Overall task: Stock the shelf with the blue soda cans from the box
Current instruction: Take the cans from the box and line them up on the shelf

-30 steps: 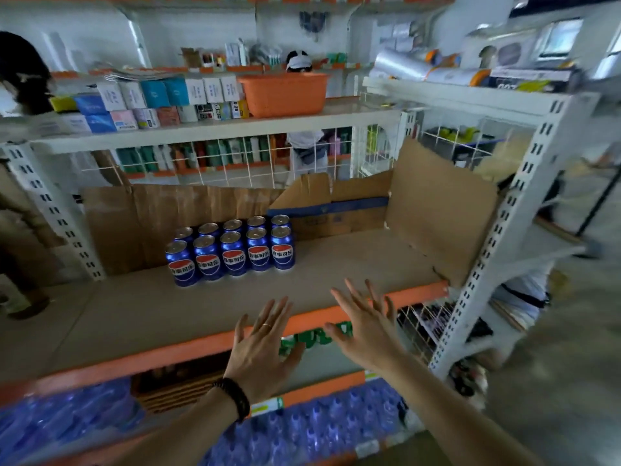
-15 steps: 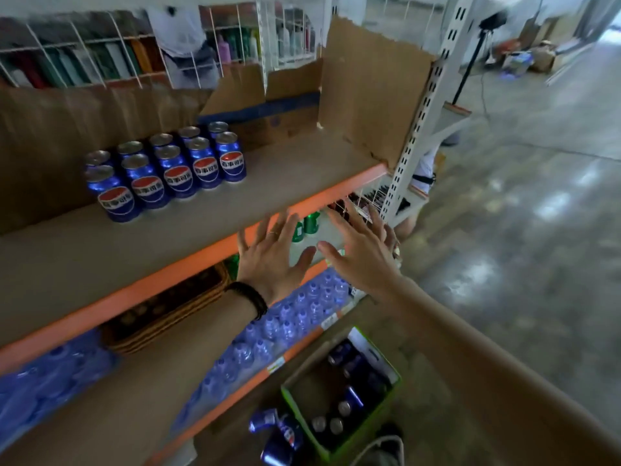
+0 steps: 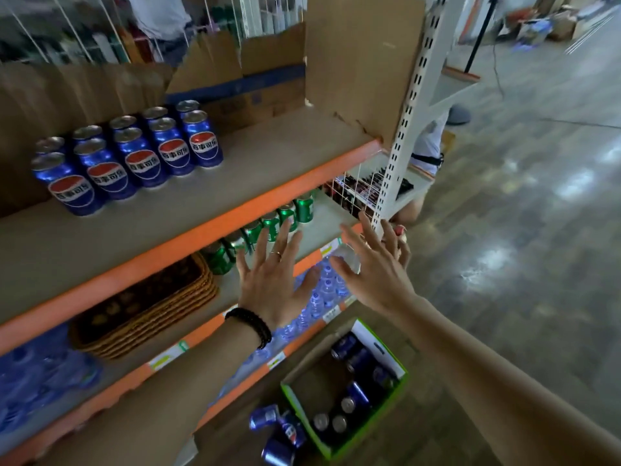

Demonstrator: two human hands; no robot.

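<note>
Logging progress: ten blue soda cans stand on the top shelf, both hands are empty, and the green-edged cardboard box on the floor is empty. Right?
Not quite. The head view shows the green-edged cardboard box still holding several blue cans; the rest stands.

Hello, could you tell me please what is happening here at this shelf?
A person is stocking a shelf with blue soda cans. Ten cans stand there in two rows. Both hands are empty with fingers spread: the left hand and the right hand are held out in front of the lower shelves. More cans wait in the green-edged box on the floor, and a few lie beside it.
</note>
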